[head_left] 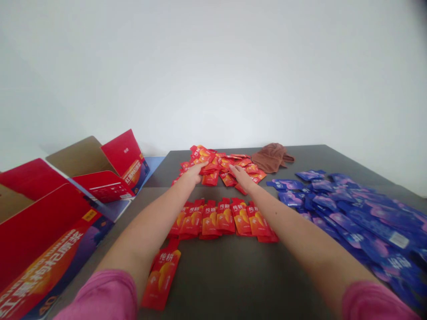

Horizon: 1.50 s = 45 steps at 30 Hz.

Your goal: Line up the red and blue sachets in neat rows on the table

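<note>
Both my arms reach forward to a loose pile of red drink pouches (227, 178) at the far side of the dark table. My left hand (196, 172) is closed at the pile's left side, its thumb over a red pouch (202, 155) that stands above the others. At the right part of the pile, my right hand (239, 173) has its fingers stretched out over the pouches. Nearer to me lies a row of red pouches (210, 218), partly overlapping. One more red pouch (162, 278) lies by my left forearm, with another partly under it.
A large heap of blue-purple pouches (360, 218) covers the table's right side. A crumpled brown cloth (271, 158) lies at the back, right of the red pile. On the left stand open red cardboard boxes (60, 240), flaps up. A white wall (213, 80) rises behind the table.
</note>
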### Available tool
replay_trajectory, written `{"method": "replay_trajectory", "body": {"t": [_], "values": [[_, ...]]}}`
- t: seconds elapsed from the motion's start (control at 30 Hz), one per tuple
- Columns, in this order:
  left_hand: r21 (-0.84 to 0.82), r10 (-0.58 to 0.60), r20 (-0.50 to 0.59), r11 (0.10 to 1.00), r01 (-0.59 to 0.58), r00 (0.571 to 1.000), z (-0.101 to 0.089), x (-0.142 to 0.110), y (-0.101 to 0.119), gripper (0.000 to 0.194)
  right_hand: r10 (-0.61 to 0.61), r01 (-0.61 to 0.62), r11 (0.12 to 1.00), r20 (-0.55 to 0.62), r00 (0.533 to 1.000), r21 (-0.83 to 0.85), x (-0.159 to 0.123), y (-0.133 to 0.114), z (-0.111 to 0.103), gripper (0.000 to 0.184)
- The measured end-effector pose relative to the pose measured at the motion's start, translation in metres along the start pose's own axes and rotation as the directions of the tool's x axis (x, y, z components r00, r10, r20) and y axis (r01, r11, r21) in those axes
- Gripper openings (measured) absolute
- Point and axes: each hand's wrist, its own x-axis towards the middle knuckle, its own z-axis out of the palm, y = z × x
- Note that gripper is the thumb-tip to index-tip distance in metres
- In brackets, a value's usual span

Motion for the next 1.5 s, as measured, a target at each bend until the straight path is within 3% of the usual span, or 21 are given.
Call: {"method": "replay_trajectory", "body": {"t": [0.1, 0.2, 0.3, 0.4, 0.53, 0.7, 0.87, 0.93, 1.03, 1.17, 1.37, 1.5], "values": [[-0.017, 0.027, 0.051, 1.000, -0.026, 0.998, -0.001, -0.027, 0.002, 0.031, 0.039, -0.045, 0.986, 0.046, 0.998, 0.158, -0.018, -0.020, 0.007, 0.052], [-0.022, 0.039, 0.109, 0.999, -0.036, 0.993, -0.002, -0.068, -0.010, 0.029, 0.049, -0.101, 0.936, 0.159, 0.986, 0.338, -0.056, -0.041, 0.013, 0.052], [-0.017, 0.035, 0.195, 0.999, -0.033, 0.980, -0.003, -0.122, -0.038, 0.033, 0.033, -0.227, 0.738, 0.302, 0.953, 0.636, -0.111, -0.057, 0.018, 0.047], [0.015, 0.072, 0.324, 0.997, -0.081, 0.943, -0.004, -0.174, -0.075, 0.043, 0.132, -0.300, 0.604, 0.278, 0.951, 0.738, -0.169, -0.064, 0.022, 0.044], [0.077, 0.208, 0.357, 0.965, -0.250, 0.911, -0.005, -0.217, -0.118, 0.046, 0.220, -0.276, 0.590, 0.178, 0.959, 0.758, -0.227, -0.062, 0.024, 0.045], [0.297, 0.387, 0.300, 0.830, -0.471, 0.872, -0.005, -0.231, -0.159, 0.050, 0.283, -0.228, 0.604, 0.062, 0.957, 0.764, -0.263, -0.048, 0.021, 0.052], [0.369, 0.483, 0.241, 0.756, -0.540, 0.842, -0.001, -0.236, -0.185, 0.048, 0.370, -0.227, 0.547, 0.010, 0.929, 0.806, -0.279, -0.033, 0.018, 0.048], [0.273, 0.430, 0.255, 0.827, -0.491, 0.866, 0.000, -0.240, -0.187, 0.042, 0.389, -0.200, 0.518, -0.020, 0.921, 0.832, -0.282, -0.028, 0.017, 0.045], [0.063, 0.272, 0.309, 0.950, -0.305, 0.911, 0.002, -0.245, -0.185, 0.040, 0.415, -0.177, 0.474, -0.041, 0.909, 0.862, -0.285, -0.020, 0.015, 0.043], [-0.043, 0.172, 0.236, 0.985, -0.167, 0.956, 0.005, -0.246, -0.184, 0.037, 0.426, -0.193, 0.414, -0.002, 0.905, 0.890, -0.288, -0.012, 0.016, 0.044], [-0.027, 0.236, 0.013, 0.972, -0.235, 0.972, 0.009, -0.245, -0.190, 0.032, 0.434, -0.163, 0.397, -0.028, 0.901, 0.903, -0.294, -0.012, 0.024, 0.045], [-0.080, 0.225, 0.023, 0.972, -0.223, 0.974, 0.015, -0.252, -0.190, 0.030, 0.483, -0.162, 0.371, -0.042, 0.875, 0.914, -0.299, -0.014, 0.026, 0.046]]}}
